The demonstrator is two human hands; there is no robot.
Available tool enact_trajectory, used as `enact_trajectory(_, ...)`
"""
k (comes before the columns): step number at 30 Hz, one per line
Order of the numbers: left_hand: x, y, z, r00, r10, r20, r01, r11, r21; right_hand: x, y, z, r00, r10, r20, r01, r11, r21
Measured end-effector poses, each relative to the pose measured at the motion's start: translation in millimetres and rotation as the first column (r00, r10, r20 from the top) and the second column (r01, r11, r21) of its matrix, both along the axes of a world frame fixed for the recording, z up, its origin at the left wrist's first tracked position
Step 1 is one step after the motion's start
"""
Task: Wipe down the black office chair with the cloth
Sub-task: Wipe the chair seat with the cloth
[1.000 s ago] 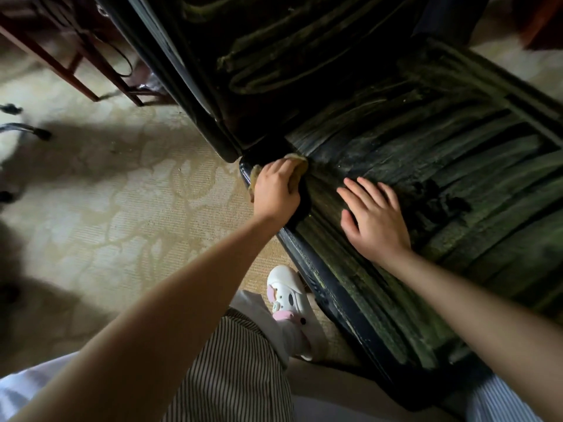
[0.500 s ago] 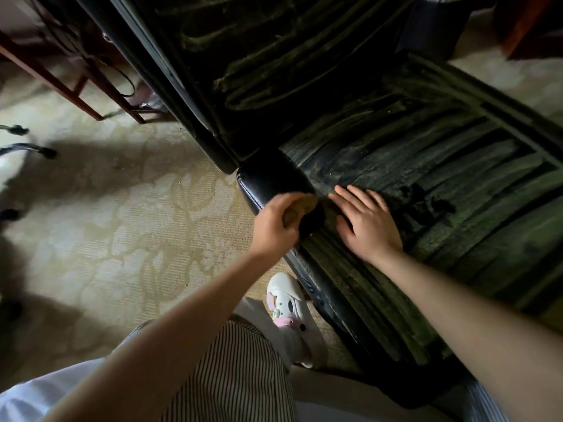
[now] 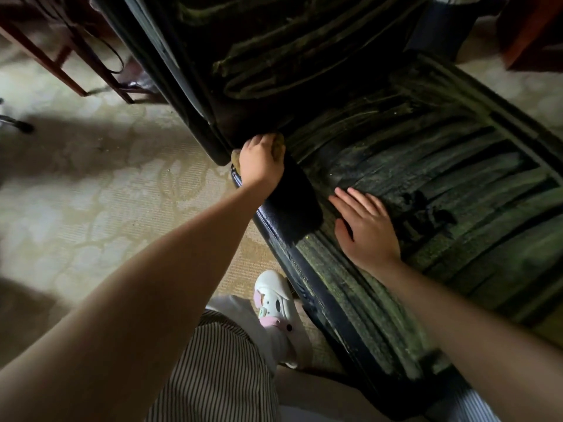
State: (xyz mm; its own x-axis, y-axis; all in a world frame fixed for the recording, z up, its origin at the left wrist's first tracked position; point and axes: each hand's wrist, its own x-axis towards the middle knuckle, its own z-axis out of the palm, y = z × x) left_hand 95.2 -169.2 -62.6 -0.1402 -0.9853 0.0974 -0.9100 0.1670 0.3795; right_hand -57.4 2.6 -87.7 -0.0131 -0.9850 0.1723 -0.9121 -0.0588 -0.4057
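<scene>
Your left hand (image 3: 261, 166) has its grip curled tight round the cloth (image 3: 278, 146), bunched at the far end of the armrest (image 3: 300, 205), right where it meets the backrest (image 3: 274, 56); your right hand (image 3: 367, 231) has no grip at all, fingers straight and flat on the seat (image 3: 457, 190) just beside the armrest, bracing the black office chair (image 3: 320, 296); you're on the armrest step, I'd say; next, draw the cloth back along the pad towards you with firm pressure, the bracing hand planted so the chair doesn't shift on the carpet (image 3: 106, 193).
</scene>
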Motion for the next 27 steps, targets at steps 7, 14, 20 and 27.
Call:
enact_trajectory(7, -3, 37, 8, 0.976, -0.217, -0.005, 0.217, 0.975, -0.039, 0, -1, 4, 1.000, -0.009, -0.011, 0.009, 1.000, 0.029)
enact_trajectory(14, -5, 105, 7, 0.870, -0.489, -0.064, 0.486, 0.872, -0.067, 0, 1, 14, 0.999, -0.003, 0.053, -0.005, 0.988, 0.151)
enact_trajectory(20, 19, 130, 19, 0.854, -0.195, -0.483, 0.279, 0.954, 0.109, 1, 32, 34, 0.999, 0.026, 0.036, -0.031, 0.988, 0.148)
enact_trajectory(27, 70, 145, -17, 0.464, 0.493, -0.736, -0.258, 0.870, 0.420, 11, 78, 54, 0.993, 0.059, -0.105, -0.016, 0.925, 0.379)
